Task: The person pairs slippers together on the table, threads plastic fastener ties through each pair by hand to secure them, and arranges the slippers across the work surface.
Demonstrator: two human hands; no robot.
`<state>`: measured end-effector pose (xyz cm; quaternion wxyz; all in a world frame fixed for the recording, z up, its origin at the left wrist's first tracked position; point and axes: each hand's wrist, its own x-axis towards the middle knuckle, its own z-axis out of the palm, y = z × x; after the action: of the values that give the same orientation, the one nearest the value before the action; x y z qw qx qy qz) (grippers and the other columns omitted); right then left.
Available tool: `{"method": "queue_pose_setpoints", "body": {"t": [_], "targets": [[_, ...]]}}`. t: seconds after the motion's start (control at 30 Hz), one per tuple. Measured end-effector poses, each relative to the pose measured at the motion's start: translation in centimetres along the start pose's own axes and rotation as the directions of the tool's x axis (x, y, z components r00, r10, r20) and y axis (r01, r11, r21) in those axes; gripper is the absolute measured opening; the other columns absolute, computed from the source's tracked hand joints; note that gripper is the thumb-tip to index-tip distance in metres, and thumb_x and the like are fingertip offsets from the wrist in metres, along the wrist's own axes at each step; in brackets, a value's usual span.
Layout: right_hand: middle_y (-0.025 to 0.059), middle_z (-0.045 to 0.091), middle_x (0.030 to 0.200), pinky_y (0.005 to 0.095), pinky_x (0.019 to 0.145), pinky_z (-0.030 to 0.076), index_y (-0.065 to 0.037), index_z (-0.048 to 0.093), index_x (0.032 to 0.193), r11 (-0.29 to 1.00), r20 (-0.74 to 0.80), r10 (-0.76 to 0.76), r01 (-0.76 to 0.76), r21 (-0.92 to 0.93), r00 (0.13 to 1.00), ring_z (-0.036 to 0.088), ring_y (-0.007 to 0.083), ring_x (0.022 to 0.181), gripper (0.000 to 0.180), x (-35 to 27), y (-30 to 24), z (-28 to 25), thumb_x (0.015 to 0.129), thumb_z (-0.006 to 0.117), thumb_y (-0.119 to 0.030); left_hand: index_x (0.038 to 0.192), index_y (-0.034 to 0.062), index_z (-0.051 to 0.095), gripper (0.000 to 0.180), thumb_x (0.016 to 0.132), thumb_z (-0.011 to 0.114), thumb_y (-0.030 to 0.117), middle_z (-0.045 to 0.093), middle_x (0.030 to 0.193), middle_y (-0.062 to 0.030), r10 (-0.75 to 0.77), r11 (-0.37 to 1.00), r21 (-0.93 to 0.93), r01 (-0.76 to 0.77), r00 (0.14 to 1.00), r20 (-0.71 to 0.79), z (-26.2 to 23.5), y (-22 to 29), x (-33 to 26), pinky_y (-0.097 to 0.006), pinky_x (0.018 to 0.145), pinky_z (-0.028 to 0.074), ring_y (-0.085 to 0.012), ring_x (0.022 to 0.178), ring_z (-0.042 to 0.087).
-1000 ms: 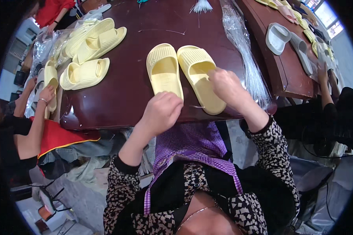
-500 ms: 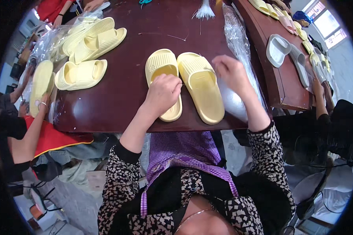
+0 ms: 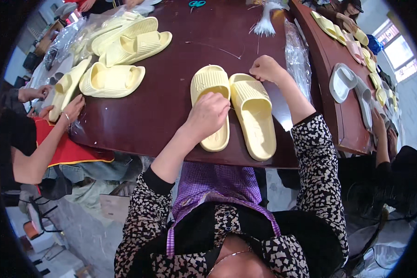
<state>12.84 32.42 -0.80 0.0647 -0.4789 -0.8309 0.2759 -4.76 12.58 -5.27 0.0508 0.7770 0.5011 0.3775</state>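
Note:
Two pale yellow slippers lie side by side on the dark red table (image 3: 162, 120), toes away from me. My left hand (image 3: 207, 118) is closed over the foot opening of the left slipper (image 3: 217, 139), its fingertips by the strap's inner side. What those fingers pinch is too small to make out. Just beyond the toe of the right slipper (image 3: 257, 121), my right hand (image 3: 267, 69) is raised with its fingers pinched together. Anything thin between them cannot be seen.
More yellow slippers (image 3: 113, 79) lie at the left, near a person's hands (image 3: 72, 109) holding one. A bundle of white plastic strands (image 3: 265, 21), teal scissors (image 3: 197, 3) and clear wrapping (image 3: 297, 55) lie farther off. Grey slippers (image 3: 343, 83) are on the right table.
The view has shifted, so the table's contents sit farther right. My right hand has drawn its fingers together near the right slipper's toe. The left-hand person has tilted a yellow slipper.

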Motion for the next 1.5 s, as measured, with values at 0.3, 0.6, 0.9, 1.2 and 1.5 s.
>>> {"method": "queue_pose_setpoints", "body": {"t": [0.3, 0.6, 0.9, 1.2, 1.5], "targets": [[0.0094, 0.063, 0.062, 0.0304, 0.047, 0.047, 0.003, 0.066, 0.072, 0.977, 0.187, 0.213, -0.205, -0.061, 0.959, 0.06, 0.0175, 0.052, 0.029, -1.7, -0.8, -3.3, 0.078, 0.065, -0.025, 0.083, 0.0024, 0.061, 0.007, 0.08, 0.062, 0.008, 0.058, 0.081, -0.0075, -0.006, 1.0, 0.01, 0.006, 1.0, -0.03, 0.3, -0.1, 0.1, -0.036, 0.075, 0.047, -0.0252, 0.08, 0.056], [0.0033, 0.061, 0.065, 0.0226, 0.044, 0.041, -0.001, 0.067, 0.078, 0.99, 0.102, 0.081, -0.092, 0.111, 0.991, 0.056, 0.0098, 0.054, 0.019, 0.5, -1.3, -0.4, 0.08, 0.065, -0.02, 0.083, 0.0027, 0.061, 0.007, 0.079, 0.063, 0.008, 0.058, 0.081, -0.0081, -0.014, 0.999, 0.045, 0.016, 0.999, -0.043, 0.2, -0.2, 0.0, -0.036, 0.073, 0.047, -0.0257, 0.08, 0.056], [0.011, 0.064, 0.076, 0.031, 0.063, 0.049, -0.002, 0.066, 0.085, 0.87, -0.013, -0.457, 0.45, 0.201, 0.89, 0.062, 0.0203, 0.072, 0.012, 7.8, -5.2, 5.5, 0.073, 0.062, -0.006, 0.082, 0.0019, 0.06, 0.006, 0.079, 0.063, 0.007, 0.058, 0.081, -0.0105, -0.012, 1.0, -0.006, 0.012, 0.999, -0.052, 0.4, 0.0, -0.1, -0.038, 0.073, 0.047, -0.0286, 0.079, 0.056], [0.0164, 0.065, 0.079, 0.0354, 0.066, 0.049, -0.001, 0.064, 0.086, 0.88, -0.071, -0.474, 0.475, -0.008, 0.878, 0.064, 0.0261, 0.074, 0.013, 7.5, -5.6, 6.1, 0.074, 0.06, -0.003, 0.09, -0.0001, 0.061, 0.011, 0.08, 0.061, 0.004, 0.061, 0.09, -0.0124, -0.025, 0.999, -0.029, 0.023, 0.996, -0.08, 0.3, 0.0, -0.2, -0.037, 0.074, 0.049, -0.0299, 0.083, 0.058], [0.0004, 0.055, 0.073, 0.0248, 0.062, 0.044, -0.003, 0.057, 0.086, 0.83, -0.196, -0.407, 0.451, 0.33, 0.892, 0.051, 0.0081, 0.069, 0.008, 1.7, -5.7, 1.3, 0.081, 0.059, 0.002, 0.1, -0.0019, 0.061, 0.019, 0.081, 0.059, 0.0, 0.064, 0.095, -0.012, -0.232, 0.942, -0.324, 0.089, 0.87, -0.435, -3.0, 0.4, 3.3, -0.03, 0.061, 0.05, -0.0218, 0.068, 0.062]]}}
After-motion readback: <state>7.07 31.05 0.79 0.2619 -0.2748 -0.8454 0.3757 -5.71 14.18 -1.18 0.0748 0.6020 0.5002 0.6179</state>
